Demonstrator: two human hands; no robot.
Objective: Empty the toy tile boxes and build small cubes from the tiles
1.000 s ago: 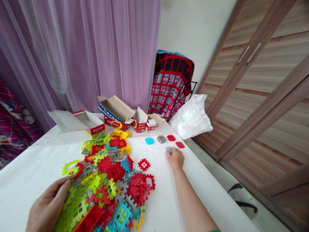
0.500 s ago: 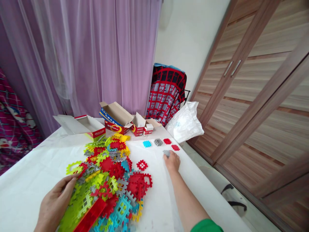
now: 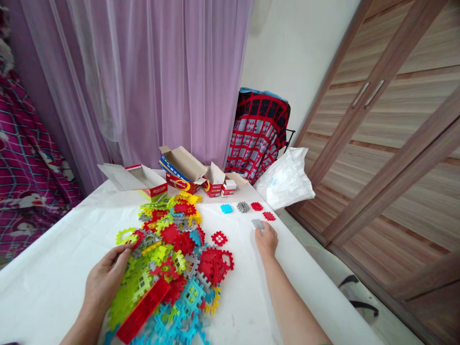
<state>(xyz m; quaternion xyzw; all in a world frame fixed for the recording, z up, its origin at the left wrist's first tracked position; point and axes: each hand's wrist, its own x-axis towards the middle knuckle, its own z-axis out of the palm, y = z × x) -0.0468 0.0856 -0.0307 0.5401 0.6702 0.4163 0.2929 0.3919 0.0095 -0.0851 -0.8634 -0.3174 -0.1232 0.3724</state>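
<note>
My right hand (image 3: 266, 239) is closed on a grey interlocking plastic tile (image 3: 257, 223), low over or on the white tabletop; I cannot tell which. Just beyond it lie two red tiles (image 3: 268, 216), a grey stack of tiles (image 3: 243, 207) and a blue tile (image 3: 226, 208). At the left side of a heap of mixed building tiles (image 3: 170, 234), my left hand (image 3: 107, 274) pinches the edge of a red building tile (image 3: 138, 239). A lime frame-shaped tile (image 3: 124, 236) sits beside those fingertips. One red window-like tile (image 3: 219, 238) lies apart, right of the heap.
Open cardboard boxes (image 3: 183, 165) line the table's far edge. A white plastic bag (image 3: 285, 179) is at the far right corner, near a chair covered in checked cloth (image 3: 257, 129). Purple curtains (image 3: 172, 81) hang behind; a wooden wardrobe (image 3: 388, 143) stands to the right.
The camera has turned slightly left, so everything sits further right in the picture. Both hands keep nearly the same places beside their tiles.
</note>
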